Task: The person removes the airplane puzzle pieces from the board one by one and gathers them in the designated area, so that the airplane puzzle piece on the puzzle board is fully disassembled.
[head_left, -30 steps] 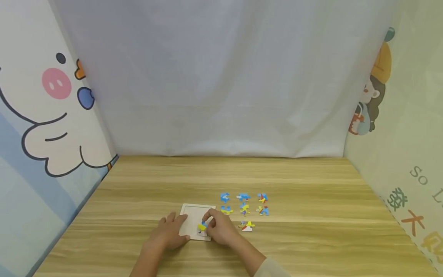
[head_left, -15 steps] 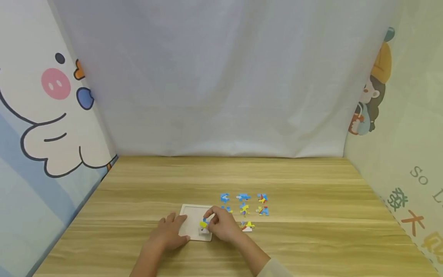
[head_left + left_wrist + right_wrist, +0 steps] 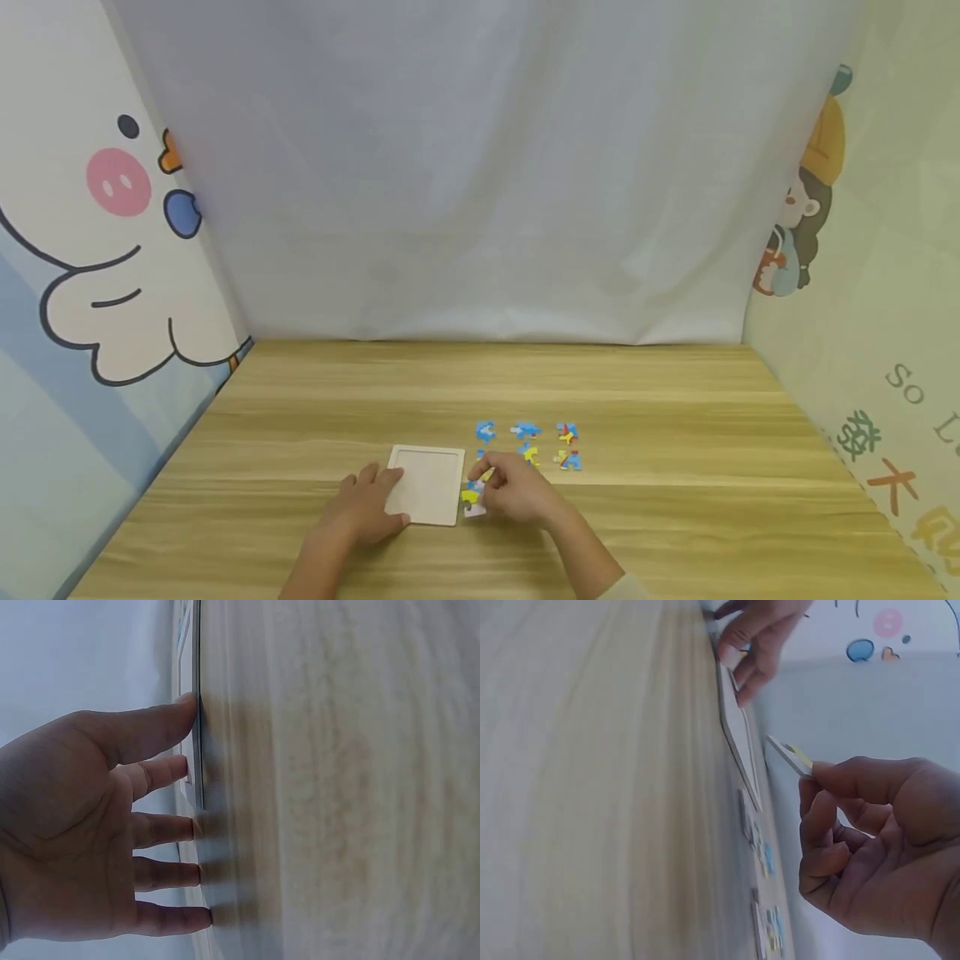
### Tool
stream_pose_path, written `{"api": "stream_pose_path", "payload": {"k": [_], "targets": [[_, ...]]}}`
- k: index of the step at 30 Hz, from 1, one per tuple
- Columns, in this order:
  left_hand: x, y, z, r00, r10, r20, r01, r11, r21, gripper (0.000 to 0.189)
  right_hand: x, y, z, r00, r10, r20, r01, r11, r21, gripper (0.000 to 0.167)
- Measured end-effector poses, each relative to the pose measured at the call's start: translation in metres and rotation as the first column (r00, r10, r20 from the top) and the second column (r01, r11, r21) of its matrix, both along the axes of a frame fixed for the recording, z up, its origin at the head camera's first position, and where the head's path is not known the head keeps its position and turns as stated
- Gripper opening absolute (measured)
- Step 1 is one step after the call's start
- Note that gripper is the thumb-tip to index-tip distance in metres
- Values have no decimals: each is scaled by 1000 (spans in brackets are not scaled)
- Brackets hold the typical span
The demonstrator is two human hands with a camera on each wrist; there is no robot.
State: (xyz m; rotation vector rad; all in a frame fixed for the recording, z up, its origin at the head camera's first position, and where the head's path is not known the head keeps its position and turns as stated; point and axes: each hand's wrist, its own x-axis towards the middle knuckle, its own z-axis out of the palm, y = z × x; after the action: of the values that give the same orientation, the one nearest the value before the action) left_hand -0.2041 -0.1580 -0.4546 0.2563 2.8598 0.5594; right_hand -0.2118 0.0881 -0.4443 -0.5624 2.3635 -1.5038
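Note:
My right hand (image 3: 513, 492) pinches a blue, yellow and white jigsaw puzzle piece (image 3: 471, 498) between thumb and fingers. In the right wrist view this puzzle piece (image 3: 791, 756) is held up tilted above the table, its pale edge showing. It is just right of a square wooden puzzle tray (image 3: 426, 487), whose bare recessed base faces up. My left hand (image 3: 366, 506) rests at the tray's left side, thumb and index fingertip on its rim. In the left wrist view the left hand (image 3: 97, 825) has its fingers straight and spread, the other fingertips touching the table.
Several loose puzzle pieces lie in rows right of the tray, among them a blue piece (image 3: 485, 431) and a red, yellow and blue piece (image 3: 567, 432). My right hand hides some of them. A white curtain (image 3: 480, 183) hangs behind the wooden table (image 3: 675, 517).
My right hand has lifted the puzzle piece off the tray and carried it right, past the tray's edge. The left hand keeps its place at the tray.

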Motion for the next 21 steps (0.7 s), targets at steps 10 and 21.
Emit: {"api": "stream_pose_path", "payload": {"k": [10, 21], "targets": [[0, 0, 0, 1000, -8, 0, 8, 1000, -4, 61, 0, 30, 5, 997, -27, 69, 29, 999, -41, 30], [1, 0, 2, 1000, -3, 0, 3, 1000, 10, 61, -3, 54, 4, 993, -54, 103, 60, 997, -51, 26]]}}
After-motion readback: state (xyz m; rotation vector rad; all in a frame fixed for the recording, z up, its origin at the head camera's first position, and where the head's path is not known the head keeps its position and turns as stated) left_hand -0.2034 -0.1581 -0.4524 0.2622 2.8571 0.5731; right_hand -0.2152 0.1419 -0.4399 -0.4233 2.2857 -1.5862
